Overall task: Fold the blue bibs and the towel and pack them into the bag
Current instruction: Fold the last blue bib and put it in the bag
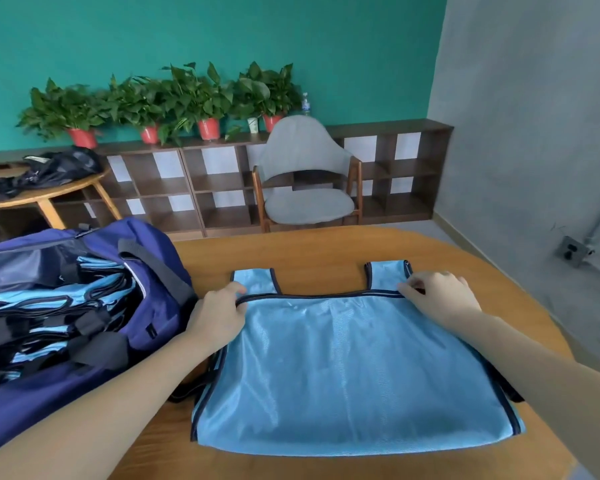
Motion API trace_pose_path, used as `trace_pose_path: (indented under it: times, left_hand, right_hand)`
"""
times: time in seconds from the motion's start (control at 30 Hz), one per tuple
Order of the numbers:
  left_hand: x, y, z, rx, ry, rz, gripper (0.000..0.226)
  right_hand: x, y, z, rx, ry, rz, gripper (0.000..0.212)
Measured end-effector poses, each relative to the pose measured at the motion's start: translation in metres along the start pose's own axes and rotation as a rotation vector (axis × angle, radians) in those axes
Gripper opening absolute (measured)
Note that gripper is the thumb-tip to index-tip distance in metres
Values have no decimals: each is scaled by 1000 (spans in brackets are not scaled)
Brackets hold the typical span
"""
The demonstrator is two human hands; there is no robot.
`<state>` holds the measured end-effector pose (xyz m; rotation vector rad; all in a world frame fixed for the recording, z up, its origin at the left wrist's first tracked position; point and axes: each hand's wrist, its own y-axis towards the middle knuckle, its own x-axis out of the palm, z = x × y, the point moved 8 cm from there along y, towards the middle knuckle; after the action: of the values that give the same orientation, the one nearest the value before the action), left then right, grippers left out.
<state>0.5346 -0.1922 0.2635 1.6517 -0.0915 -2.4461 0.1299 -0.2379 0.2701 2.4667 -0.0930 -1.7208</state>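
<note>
A light blue bib [347,368] with dark piping lies on the wooden table [326,251], folded so its lower half covers the body and its two shoulder straps stick out at the far side. My left hand [219,315] pinches the folded edge at its far left corner. My right hand [437,299] pinches the same edge at the far right corner. The dark blue bag [111,282] stands open at the left, touching my left forearm, with several folded blue bibs [59,299] inside. No towel is in view.
A grey chair [305,178] stands beyond the table's far edge, before a low wooden shelf [388,174] with potted plants. A second table [49,192] with dark items stands at the far left. The table's right edge curves close to my right arm.
</note>
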Motion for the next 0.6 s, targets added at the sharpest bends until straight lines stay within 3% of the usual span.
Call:
trace_pose_path:
  times: [0.13,0.3,0.47,0.53,0.6]
  left_hand:
    - [4,1,9,29,-7,-79,4]
    - [-29,6,19,99,-83,9,27]
    - [-76,32,24,88,-384,152,14]
    - [-72,44,18,24,-403,190,13]
    - [-46,48,8,-68,-289,90,18]
  right_hand:
    - [12,-1,-13,-11,125,-182,28]
    - [-25,-5,-15,-45,319,-78,10]
    - [-65,27,-28,-80,461,84,11]
    - [-56,43,-24,-21,436,65,17]
    - [-27,54,-6,71,376,-45,27]
